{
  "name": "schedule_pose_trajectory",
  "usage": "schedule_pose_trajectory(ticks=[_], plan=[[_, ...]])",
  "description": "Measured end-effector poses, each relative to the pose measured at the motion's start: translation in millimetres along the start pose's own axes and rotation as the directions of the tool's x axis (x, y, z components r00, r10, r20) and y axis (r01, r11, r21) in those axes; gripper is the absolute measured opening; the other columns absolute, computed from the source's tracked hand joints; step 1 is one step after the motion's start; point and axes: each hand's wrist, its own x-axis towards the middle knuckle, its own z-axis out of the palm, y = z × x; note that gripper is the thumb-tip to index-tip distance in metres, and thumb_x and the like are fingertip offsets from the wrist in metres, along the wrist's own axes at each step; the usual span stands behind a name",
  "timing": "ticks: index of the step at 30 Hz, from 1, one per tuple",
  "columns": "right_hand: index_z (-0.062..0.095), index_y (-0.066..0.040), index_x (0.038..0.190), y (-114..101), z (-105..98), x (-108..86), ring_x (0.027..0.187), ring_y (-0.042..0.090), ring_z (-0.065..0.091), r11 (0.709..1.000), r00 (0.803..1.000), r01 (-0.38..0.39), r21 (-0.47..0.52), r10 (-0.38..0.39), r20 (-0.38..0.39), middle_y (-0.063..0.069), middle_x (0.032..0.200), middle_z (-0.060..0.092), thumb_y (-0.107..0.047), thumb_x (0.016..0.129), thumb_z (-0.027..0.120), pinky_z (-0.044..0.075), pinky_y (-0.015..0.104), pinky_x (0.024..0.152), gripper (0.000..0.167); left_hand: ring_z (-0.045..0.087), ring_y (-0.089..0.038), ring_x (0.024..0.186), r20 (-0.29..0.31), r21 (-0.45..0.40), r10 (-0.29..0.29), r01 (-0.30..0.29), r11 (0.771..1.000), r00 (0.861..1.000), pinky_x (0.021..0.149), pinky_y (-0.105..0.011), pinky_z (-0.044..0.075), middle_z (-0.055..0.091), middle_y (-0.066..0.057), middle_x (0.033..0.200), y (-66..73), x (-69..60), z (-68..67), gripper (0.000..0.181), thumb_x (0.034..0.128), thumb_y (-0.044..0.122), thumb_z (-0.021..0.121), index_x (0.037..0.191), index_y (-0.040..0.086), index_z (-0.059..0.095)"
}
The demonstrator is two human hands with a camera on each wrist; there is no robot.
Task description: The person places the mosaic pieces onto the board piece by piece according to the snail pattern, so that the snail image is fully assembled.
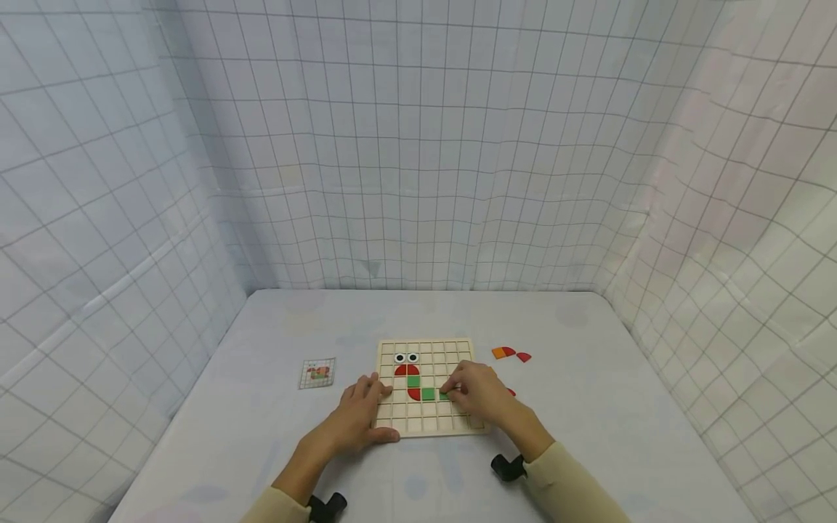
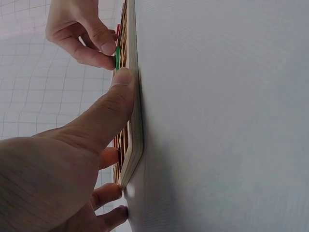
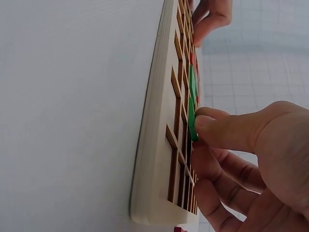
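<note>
A pale wooden grid board [image 1: 399, 423] lies on the table. My left hand [image 1: 356, 415] holds its near left corner, thumb along the front edge and fingers at the left side. Between thumb and fingertips, my right hand [image 1: 482, 394] pinches a green square tile [image 3: 192, 121], tilted at a cell right of another green tile [image 1: 428, 394]. A further green tile [image 1: 413, 381] sits above, with rounded red pieces [image 1: 402, 370] over it and one red piece [image 1: 414, 394] below. Two round eye tiles [image 1: 406, 358] top the figure. The right hand partly hides the board's right side.
Left of the board lies a small picture card [image 1: 317, 373] with a coloured pattern on a grid. Off the right side are a loose orange square [image 1: 499, 353] and rounded red pieces [image 1: 524, 357]. Another red piece [image 1: 511, 392] shows partly behind the right hand. Grid-patterned curtains surround the table.
</note>
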Motion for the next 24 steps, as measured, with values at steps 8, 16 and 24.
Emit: schedule_pose_trajectory(ticks=[8, 16, 24], plan=[[0.094, -0.012, 0.109, -3.7, 4.7, 4.5, 0.089, 0.011, 0.058, 0.999, 1.0, 0.021, 0.041, -0.021, -0.009, 0.001, 0.109, 0.079, -0.003, 0.103, 0.087, 0.05, 0.022, 0.075, 0.013, 0.044, -0.062, 0.156, -0.004, -0.009, -0.007, 0.007, 1.0, 1.0, 0.13, -0.079, 0.041, 0.036, -0.037, 0.179, -0.3, -0.2, -0.5, 0.082, 0.0943, 0.039, 0.099, 0.156, 0.003, 0.059], [0.095, -0.015, 0.106, -4.4, 12.3, 9.9, 0.089, 0.009, 0.059, 0.999, 1.0, 0.008, 0.031, -0.008, -0.01, -0.001, 0.11, 0.081, -0.003, 0.105, 0.084, 0.052, 0.022, 0.078, 0.016, 0.042, -0.063, 0.159, -0.005, -0.005, -0.007, 0.007, 1.0, 1.0, 0.131, -0.08, 0.04, 0.034, -0.037, 0.18, -4.6, 1.3, 4.6, 0.082, 0.0943, 0.04, 0.099, 0.157, 0.003, 0.061], [0.095, -0.015, 0.108, -4.9, 11.6, 7.9, 0.091, 0.009, 0.06, 1.0, 1.0, 0.017, 0.02, -0.017, -0.02, -0.002, 0.111, 0.08, -0.003, 0.105, 0.085, 0.052, 0.021, 0.078, 0.016, 0.044, -0.061, 0.158, -0.005, -0.003, -0.013, 0.013, 1.0, 1.0, 0.131, -0.079, 0.041, 0.036, -0.035, 0.18, -4.0, 2.5, 1.9, 0.081, 0.0943, 0.041, 0.099, 0.156, 0.006, 0.061]])
